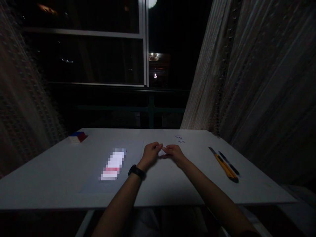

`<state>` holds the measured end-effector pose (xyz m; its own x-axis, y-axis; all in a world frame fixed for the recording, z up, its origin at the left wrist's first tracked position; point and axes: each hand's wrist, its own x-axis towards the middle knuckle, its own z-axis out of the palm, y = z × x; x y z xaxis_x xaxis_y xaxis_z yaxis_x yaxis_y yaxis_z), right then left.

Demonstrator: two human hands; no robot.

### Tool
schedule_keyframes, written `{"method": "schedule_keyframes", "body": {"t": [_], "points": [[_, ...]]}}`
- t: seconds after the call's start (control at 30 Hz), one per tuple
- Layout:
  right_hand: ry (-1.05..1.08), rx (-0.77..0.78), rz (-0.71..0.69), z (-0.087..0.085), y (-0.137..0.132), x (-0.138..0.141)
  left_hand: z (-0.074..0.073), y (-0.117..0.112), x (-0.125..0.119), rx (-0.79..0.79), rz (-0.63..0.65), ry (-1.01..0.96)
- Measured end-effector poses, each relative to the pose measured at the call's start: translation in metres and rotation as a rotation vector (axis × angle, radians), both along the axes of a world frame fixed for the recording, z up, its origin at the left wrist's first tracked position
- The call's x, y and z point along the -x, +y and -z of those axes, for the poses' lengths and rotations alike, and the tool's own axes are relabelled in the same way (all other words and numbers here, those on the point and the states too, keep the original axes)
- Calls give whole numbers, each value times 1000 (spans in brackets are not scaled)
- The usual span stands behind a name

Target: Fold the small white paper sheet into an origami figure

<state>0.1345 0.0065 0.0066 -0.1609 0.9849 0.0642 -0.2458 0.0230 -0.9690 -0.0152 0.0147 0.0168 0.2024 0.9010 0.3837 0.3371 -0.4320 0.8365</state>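
Mid-left of frame: color cube (pixel 77 137), blue top, red side. Lower L: lit rect. panel (pixel 113 164), pixelated, on pale sheet (pixel 90 186). Ctr.: my L hand (pixel 151 153), watch (pixel 136 172) on wrist, fingertips pinching small white piece (pixel 162 152), approx. frame ctr.; my R hand (pixel 175 152) pinches same piece from R. Just R of ctr.: tiny dark-marked bits (pixel 180 139) on white table (pixel 170 187). Lower R: yellow utility knife (pixel 223 164), blade out; dark pen (pixel 229 164) alongside.
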Motion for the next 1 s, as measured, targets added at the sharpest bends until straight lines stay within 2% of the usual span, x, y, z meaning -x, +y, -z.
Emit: {"method": "schedule_keyframes", "body": {"t": [0.17,0.27,0.4,0.57,0.7,1.0], "points": [[-36,-11,21,2,2,0,3,1,-1,-11,-7,-46],[-45,-26,33,1,2,0,2,1,-1,-61,-68,-22],[-32,-106,52,-2,0,-2,0,2,1,-54,-134,13],[-44,-145,74,-5,-2,-2,-1,4,2,-14,-103,-52],[-28,-166,118,-5,-2,-1,-2,5,1,-52,-117,-108],[-7,-195,68,0,2,-1,-2,7,1,-90,-100,-237]]}}
